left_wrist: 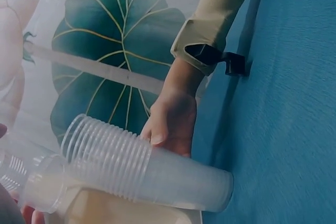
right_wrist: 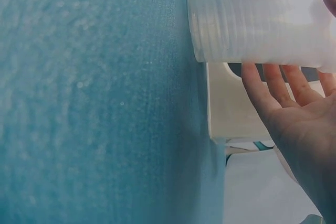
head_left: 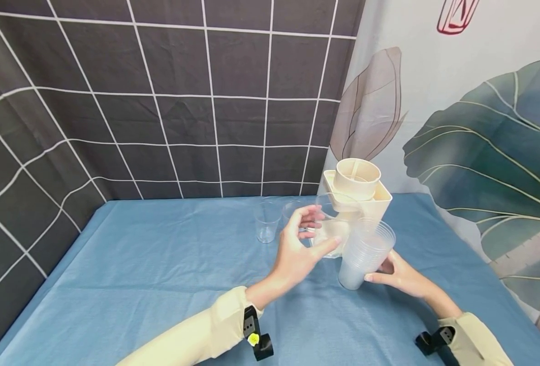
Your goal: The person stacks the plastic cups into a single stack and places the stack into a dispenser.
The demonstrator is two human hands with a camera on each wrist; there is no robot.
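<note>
My left hand point(head_left: 294, 251) holds a single clear plastic cup point(head_left: 336, 206) between its thumb and fingers; part of that cup point(left_wrist: 47, 182) shows at the left of the left wrist view. My right hand point(head_left: 402, 277) grips a stack of clear plastic cups point(head_left: 366, 256), low and from the right side. The stack point(left_wrist: 142, 166) leans slightly, its rims upward. In the right wrist view, the right hand's fingers point(right_wrist: 296, 85) lie along one side of the stack point(right_wrist: 262, 24) and the thumb is on the other.
Behind the cups stands a cream-coloured holder point(head_left: 381, 203) with a round open tube point(head_left: 356, 178) on top. A clear cup point(head_left: 266, 229) stands on the blue tablecloth point(head_left: 160, 264), and another cup point(head_left: 290, 207) is partly hidden behind the left hand. Curtains point(head_left: 178, 117) hang behind.
</note>
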